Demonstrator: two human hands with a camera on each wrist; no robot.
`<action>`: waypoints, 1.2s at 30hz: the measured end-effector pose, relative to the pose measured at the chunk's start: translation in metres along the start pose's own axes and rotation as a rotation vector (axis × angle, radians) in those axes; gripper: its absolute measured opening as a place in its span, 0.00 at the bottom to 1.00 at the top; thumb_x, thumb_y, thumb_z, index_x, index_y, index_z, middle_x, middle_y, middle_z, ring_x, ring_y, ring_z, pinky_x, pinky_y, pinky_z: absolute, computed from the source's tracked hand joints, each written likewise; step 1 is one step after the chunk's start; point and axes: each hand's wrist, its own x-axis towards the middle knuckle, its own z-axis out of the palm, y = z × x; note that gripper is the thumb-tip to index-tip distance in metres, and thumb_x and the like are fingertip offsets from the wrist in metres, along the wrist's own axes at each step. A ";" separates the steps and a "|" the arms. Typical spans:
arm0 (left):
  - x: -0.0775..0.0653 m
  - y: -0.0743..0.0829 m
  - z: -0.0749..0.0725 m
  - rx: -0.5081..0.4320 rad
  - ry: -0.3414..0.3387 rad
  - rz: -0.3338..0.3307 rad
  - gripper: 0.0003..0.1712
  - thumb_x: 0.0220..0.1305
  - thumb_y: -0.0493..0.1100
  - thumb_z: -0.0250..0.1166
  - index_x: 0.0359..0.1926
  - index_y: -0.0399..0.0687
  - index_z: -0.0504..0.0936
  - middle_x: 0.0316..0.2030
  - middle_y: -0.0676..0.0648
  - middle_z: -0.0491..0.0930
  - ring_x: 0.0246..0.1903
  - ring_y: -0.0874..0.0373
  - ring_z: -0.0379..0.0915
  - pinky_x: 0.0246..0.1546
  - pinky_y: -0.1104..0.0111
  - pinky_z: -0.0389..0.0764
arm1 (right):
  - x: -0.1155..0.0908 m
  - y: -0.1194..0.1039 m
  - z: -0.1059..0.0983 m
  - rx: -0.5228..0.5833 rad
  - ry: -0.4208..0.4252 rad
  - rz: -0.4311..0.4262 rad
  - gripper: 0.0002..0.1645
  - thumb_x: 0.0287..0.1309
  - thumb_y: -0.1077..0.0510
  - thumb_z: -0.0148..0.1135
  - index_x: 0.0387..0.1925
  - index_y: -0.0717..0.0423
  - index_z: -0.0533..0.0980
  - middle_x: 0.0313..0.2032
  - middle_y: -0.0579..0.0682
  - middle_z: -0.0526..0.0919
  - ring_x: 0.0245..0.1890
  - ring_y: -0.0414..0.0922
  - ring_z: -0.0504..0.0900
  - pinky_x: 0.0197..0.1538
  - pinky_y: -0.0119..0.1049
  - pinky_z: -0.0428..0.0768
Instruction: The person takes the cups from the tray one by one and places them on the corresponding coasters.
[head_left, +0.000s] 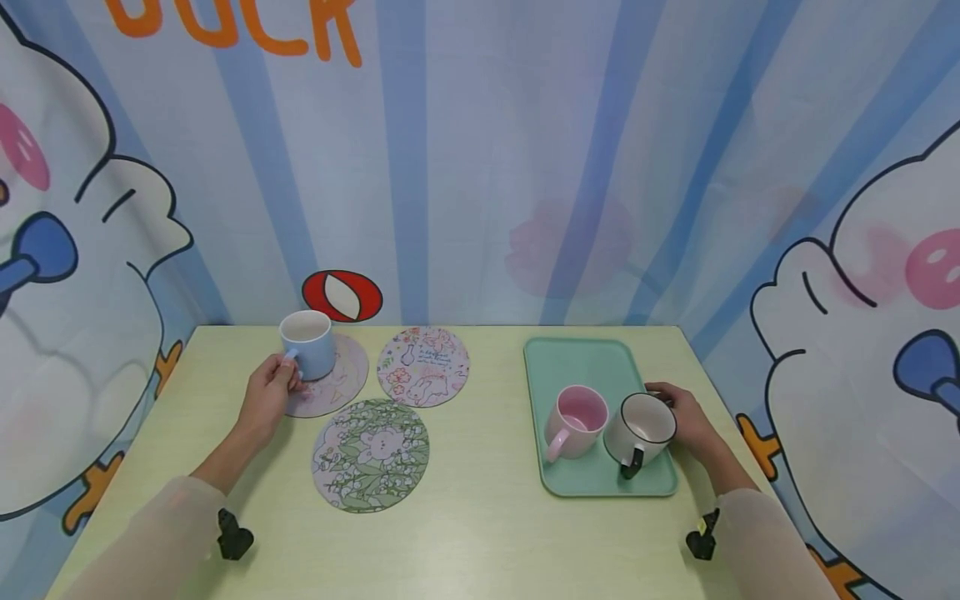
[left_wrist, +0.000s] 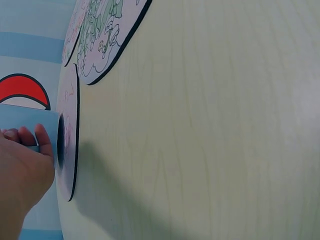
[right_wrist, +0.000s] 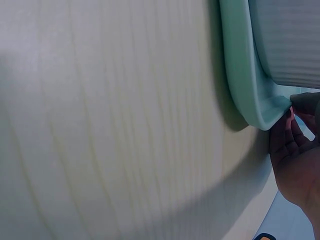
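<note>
My left hand (head_left: 268, 392) holds a light blue mug (head_left: 313, 354) by its handle, over a round pink coaster (head_left: 347, 385) at the back left. In the left wrist view a dark shadow lies under the mug's base; whether it touches the coaster I cannot tell. On the right, my right hand (head_left: 692, 423) pinches the right rim of a green tray (head_left: 587, 358), thumb above and fingers beneath, as the right wrist view shows. Two mugs stand upright on that tray: a pink mug (head_left: 573, 429) and a white mug (head_left: 633, 429) with black rim and handle.
A floral coaster (head_left: 423, 367) and a green patterned coaster (head_left: 371, 455) lie to the right of the pink one. Behind the pale wooden table (head_left: 487, 467) hangs a striped blue cloth (head_left: 480, 167) with cartoon prints.
</note>
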 end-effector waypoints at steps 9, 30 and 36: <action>-0.004 0.001 0.003 0.021 0.009 0.003 0.21 0.88 0.48 0.40 0.49 0.31 0.66 0.42 0.41 0.67 0.42 0.57 0.71 0.46 0.73 0.79 | 0.000 0.000 0.000 0.003 0.007 -0.004 0.34 0.71 0.63 0.67 0.71 0.74 0.67 0.55 0.70 0.80 0.46 0.44 0.78 0.43 0.34 0.80; -0.010 0.017 -0.005 0.022 -0.089 -0.082 0.17 0.87 0.40 0.37 0.50 0.27 0.66 0.41 0.41 0.68 0.41 0.56 0.73 0.46 0.70 0.80 | -0.001 -0.001 -0.001 -0.001 0.003 -0.020 0.35 0.71 0.64 0.66 0.72 0.77 0.65 0.56 0.74 0.79 0.46 0.45 0.78 0.43 0.33 0.80; -0.002 0.003 -0.005 0.064 -0.092 -0.093 0.19 0.87 0.43 0.36 0.50 0.31 0.66 0.41 0.42 0.68 0.42 0.57 0.73 0.46 0.72 0.79 | -0.001 0.004 -0.001 0.008 0.008 -0.028 0.35 0.72 0.62 0.67 0.72 0.74 0.67 0.57 0.72 0.79 0.48 0.46 0.80 0.44 0.33 0.81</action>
